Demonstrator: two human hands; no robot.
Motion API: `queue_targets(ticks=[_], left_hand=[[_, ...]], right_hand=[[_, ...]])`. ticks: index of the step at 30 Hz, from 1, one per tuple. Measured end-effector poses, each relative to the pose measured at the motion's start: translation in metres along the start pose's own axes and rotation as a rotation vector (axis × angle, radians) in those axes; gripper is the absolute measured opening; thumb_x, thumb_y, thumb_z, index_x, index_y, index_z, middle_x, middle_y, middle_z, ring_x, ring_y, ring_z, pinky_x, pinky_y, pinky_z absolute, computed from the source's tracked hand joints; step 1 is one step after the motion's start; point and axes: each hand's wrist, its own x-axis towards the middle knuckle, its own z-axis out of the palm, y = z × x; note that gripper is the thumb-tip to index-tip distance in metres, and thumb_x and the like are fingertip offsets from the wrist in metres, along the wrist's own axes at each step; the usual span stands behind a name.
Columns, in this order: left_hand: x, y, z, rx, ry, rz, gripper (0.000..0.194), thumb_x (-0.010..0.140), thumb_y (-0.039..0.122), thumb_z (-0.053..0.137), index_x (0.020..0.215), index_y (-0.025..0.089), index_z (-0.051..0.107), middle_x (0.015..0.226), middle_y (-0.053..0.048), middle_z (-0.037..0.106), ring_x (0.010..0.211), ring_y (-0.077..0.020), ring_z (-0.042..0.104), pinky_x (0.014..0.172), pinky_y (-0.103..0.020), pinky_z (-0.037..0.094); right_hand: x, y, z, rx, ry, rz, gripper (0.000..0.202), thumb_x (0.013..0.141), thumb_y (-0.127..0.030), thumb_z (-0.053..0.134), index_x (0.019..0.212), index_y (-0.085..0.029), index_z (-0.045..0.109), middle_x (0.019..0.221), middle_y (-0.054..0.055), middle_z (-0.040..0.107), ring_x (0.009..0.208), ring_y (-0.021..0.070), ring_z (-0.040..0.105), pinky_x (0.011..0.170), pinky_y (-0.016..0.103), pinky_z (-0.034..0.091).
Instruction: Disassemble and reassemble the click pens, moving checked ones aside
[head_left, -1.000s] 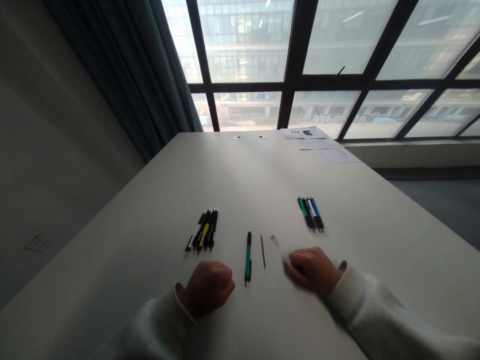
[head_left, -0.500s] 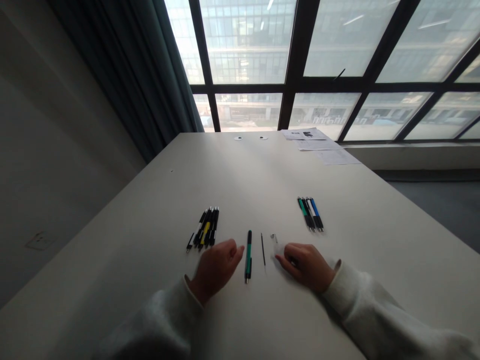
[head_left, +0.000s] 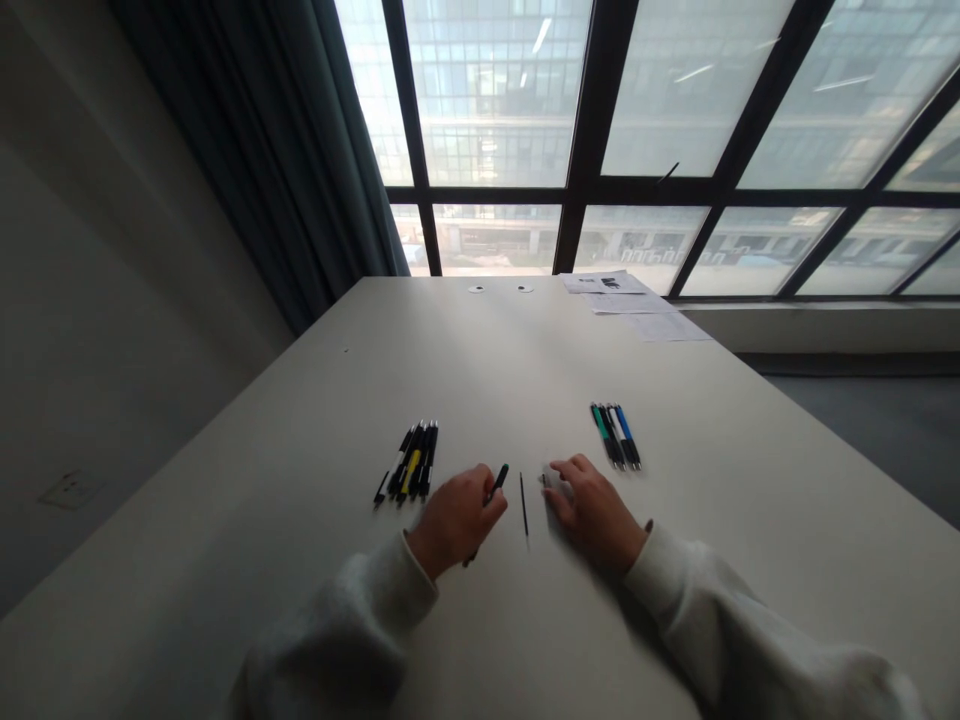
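Between the thumb and fingers of my left hand (head_left: 456, 512) is a green and black pen (head_left: 500, 479), held at a slant. Its top shows above the fingers and its lower end below the hand, while the grip hides the middle. A thin dark pen refill (head_left: 524, 505) lies on the table between my hands. My right hand (head_left: 596, 510) is at the table just right of the refill, thumb and index finger apart. A small shiny part (head_left: 543, 480) lies by those fingertips, too small to name.
On the left, several black, white and yellow pens (head_left: 411, 462) lie in a bunch. Several green, white and blue pens (head_left: 616, 436) lie side by side to the right. Papers (head_left: 626, 298) rest at the table's far right edge, near the window.
My left hand has taken hold of the green pen, which was lying on the table, and lifted and tilted it. My right hand has shifted slightly and its fingers have spread by the small part.
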Motion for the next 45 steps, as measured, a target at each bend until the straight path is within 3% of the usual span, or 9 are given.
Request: queue_targets(ticks=[3, 8, 14, 20, 29, 32, 37, 40, 45], left_hand=[[0.000, -0.005, -0.006, -0.284, -0.020, 0.073, 0.018, 0.093, 0.032, 0.043, 0.081, 0.020, 0.051, 0.070, 0.001, 0.058, 0.064, -0.0147, 0.054, 0.063, -0.027, 0.038], [0.001, -0.012, 0.006, -1.226, -0.148, -0.051, 0.025, 0.087, 0.041, 0.055, 0.088, 0.016, 0.053, 0.074, 0.000, 0.059, 0.065, -0.0137, 0.058, 0.066, -0.029, 0.046], [0.002, -0.013, 0.016, -1.469, -0.148, -0.120, 0.029, 0.088, 0.044, 0.052, 0.097, 0.017, 0.050, 0.073, 0.003, 0.051, 0.052, -0.0075, 0.050, 0.051, -0.023, 0.041], [0.007, -0.016, 0.014, -1.591, -0.141, -0.104, 0.037, 0.084, 0.053, 0.060, 0.096, 0.019, 0.050, 0.066, 0.007, 0.043, 0.040, -0.0022, 0.025, 0.037, -0.016, 0.017], [0.002, -0.027, 0.017, -1.699, -0.270, 0.098, 0.037, 0.087, 0.054, 0.063, 0.088, 0.018, 0.053, 0.057, 0.008, 0.040, 0.041, -0.0024, 0.022, 0.038, -0.013, 0.018], [0.000, -0.028, 0.015, -1.682, -0.325, 0.107, 0.040, 0.086, 0.056, 0.063, 0.083, 0.017, 0.052, 0.056, 0.008, 0.039, 0.041, -0.0027, 0.022, 0.038, -0.014, 0.019], [-0.003, -0.028, 0.015, -1.583, -0.471, 0.126, 0.043, 0.085, 0.056, 0.063, 0.081, 0.015, 0.054, 0.054, 0.006, 0.041, 0.041, -0.0031, 0.025, 0.038, -0.016, 0.017], [-0.004, -0.028, 0.017, -1.493, -0.529, 0.144, 0.043, 0.086, 0.054, 0.063, 0.082, 0.011, 0.058, 0.054, 0.004, 0.045, 0.041, -0.0035, 0.029, 0.039, -0.017, 0.018], [-0.004, -0.027, 0.017, -1.379, -0.574, 0.168, 0.046, 0.086, 0.056, 0.063, 0.085, 0.010, 0.061, 0.055, 0.004, 0.048, 0.041, -0.0039, 0.031, 0.040, -0.018, 0.020]], right_hand=[[0.004, -0.001, 0.000, -0.019, -0.053, 0.004, 0.015, 0.087, -0.017, 0.064, 0.100, -0.016, 0.069, 0.093, 0.010, 0.063, 0.082, 0.0213, 0.062, 0.078, 0.032, 0.050], [0.004, 0.002, -0.001, 0.007, -0.029, 0.002, 0.008, 0.087, -0.013, 0.064, 0.091, -0.015, 0.070, 0.086, 0.007, 0.064, 0.077, 0.0192, 0.063, 0.074, 0.030, 0.049], [-0.013, -0.014, 0.001, 0.043, -0.033, -0.126, 0.014, 0.092, -0.025, 0.060, 0.082, -0.017, 0.064, 0.083, 0.005, 0.062, 0.065, 0.0153, 0.059, 0.062, 0.026, 0.045], [-0.011, -0.045, 0.005, -0.121, -0.317, -0.030, 0.015, 0.092, -0.028, 0.059, 0.086, -0.016, 0.066, 0.090, 0.009, 0.066, 0.077, 0.0199, 0.065, 0.069, 0.028, 0.048], [-0.005, -0.061, -0.004, -0.247, -0.564, -0.045, 0.014, 0.085, -0.008, 0.053, 0.090, -0.009, 0.066, 0.092, 0.017, 0.069, 0.079, 0.0226, 0.068, 0.067, 0.029, 0.049], [0.005, -0.057, -0.021, -0.141, -0.524, -0.058, 0.006, 0.078, -0.011, 0.060, 0.081, -0.014, 0.065, 0.082, 0.009, 0.070, 0.076, 0.0193, 0.067, 0.068, 0.026, 0.050], [0.018, -0.057, -0.059, 0.586, -0.310, 0.208, 0.014, 0.082, -0.023, 0.062, 0.072, -0.018, 0.054, 0.054, -0.003, 0.061, 0.040, 0.0095, 0.053, 0.037, 0.019, 0.041], [0.017, -0.061, -0.067, 0.888, -0.198, 0.225, 0.017, 0.083, -0.030, 0.065, 0.078, -0.017, 0.056, 0.057, 0.000, 0.065, 0.037, 0.0092, 0.054, 0.032, 0.018, 0.044], [0.013, -0.067, -0.062, 1.024, -0.133, 0.136, 0.023, 0.081, -0.033, 0.072, 0.084, -0.013, 0.062, 0.070, 0.007, 0.071, 0.049, 0.0120, 0.063, 0.038, 0.019, 0.052]])
